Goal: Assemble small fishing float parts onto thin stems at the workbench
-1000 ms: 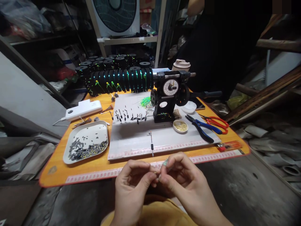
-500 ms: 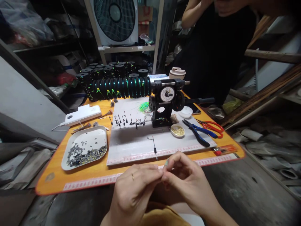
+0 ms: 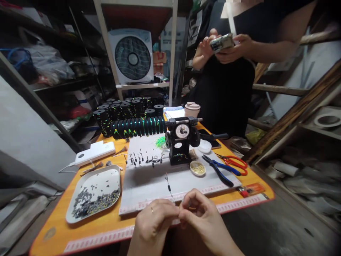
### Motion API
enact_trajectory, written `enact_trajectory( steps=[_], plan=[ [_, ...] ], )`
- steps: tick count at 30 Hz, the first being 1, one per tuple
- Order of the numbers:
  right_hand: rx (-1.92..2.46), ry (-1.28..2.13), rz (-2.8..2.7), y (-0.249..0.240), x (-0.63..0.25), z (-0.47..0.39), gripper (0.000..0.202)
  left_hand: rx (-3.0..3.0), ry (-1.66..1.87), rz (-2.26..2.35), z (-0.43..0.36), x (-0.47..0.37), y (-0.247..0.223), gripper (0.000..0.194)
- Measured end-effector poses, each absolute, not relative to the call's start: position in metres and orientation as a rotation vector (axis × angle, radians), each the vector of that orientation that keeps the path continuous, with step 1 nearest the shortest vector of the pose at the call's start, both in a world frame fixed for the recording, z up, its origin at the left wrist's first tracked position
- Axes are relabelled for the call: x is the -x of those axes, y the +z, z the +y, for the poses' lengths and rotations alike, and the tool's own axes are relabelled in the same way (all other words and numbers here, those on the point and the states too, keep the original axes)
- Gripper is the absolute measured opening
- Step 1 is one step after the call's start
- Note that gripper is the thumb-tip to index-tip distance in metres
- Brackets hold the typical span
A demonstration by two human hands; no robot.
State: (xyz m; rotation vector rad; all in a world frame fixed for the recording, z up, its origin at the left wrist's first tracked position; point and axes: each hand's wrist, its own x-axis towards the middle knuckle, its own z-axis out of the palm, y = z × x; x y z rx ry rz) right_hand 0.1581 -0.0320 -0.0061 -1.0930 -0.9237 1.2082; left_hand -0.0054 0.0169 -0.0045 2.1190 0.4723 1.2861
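My left hand (image 3: pixel 153 222), with a ring on one finger, and my right hand (image 3: pixel 199 215) meet over the table's front edge. Both have their fingertips pinched together, almost touching. Whatever lies between them is too small and hidden to make out. Just beyond, on the white board (image 3: pixel 144 199), lies a small fishing float-like piece (image 3: pixel 168 187) with a black body and thin stem. Several similar dark pieces (image 3: pixel 134 160) stand or lie farther back. A round dish (image 3: pixel 192 172) of tiny gold beads sits to the right of the board's middle.
A hand-cranked winder (image 3: pixel 179 149) carries a row of black spools (image 3: pixel 138 127). At left is a white tray (image 3: pixel 113 177) of small dark pieces. Pliers (image 3: pixel 220 173), red-handled scissors (image 3: pixel 243 169) and a cup (image 3: pixel 191 109) are rightward. A person (image 3: pixel 223 92) behind holds a phone.
My view has tilted up, so more of the fan and the person shows. My hands stay pinched together; the small greenish bit at my right fingertips no longer shows.
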Motion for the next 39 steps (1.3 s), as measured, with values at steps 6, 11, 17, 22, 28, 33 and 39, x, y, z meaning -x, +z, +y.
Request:
enact_trajectory(
  steps=[6,11,17,22,28,33,39],
  plan=[
    [1.046,1.230,-0.891,-0.004,-0.154,-0.033,0.039,-2.148,1.347,0.489,0.012,0.007,-0.004,0.024],
    [1.054,1.225,-0.900,0.000,-0.152,-0.034,0.042,-1.994,1.422,0.616,0.005,0.003,-0.001,0.021],
    [1.050,1.187,-1.000,0.003,-0.149,-0.036,0.035,-1.906,1.452,0.726,0.001,0.002,-0.010,0.026],
    [1.098,1.107,-1.116,0.003,-0.151,-0.045,0.020,-1.857,1.377,0.809,0.001,0.006,-0.014,0.024],
    [1.262,0.661,-1.499,0.003,-0.150,-0.052,0.016,-1.910,1.397,0.887,0.002,0.007,-0.012,0.020],
    [1.267,0.296,-1.600,-0.002,-0.149,-0.052,0.020,-1.959,1.401,0.865,0.004,0.007,-0.009,0.022],
    [1.209,0.164,-1.619,-0.003,-0.151,-0.051,0.021,-2.029,1.415,0.865,0.004,0.007,-0.004,0.021]
  ],
)
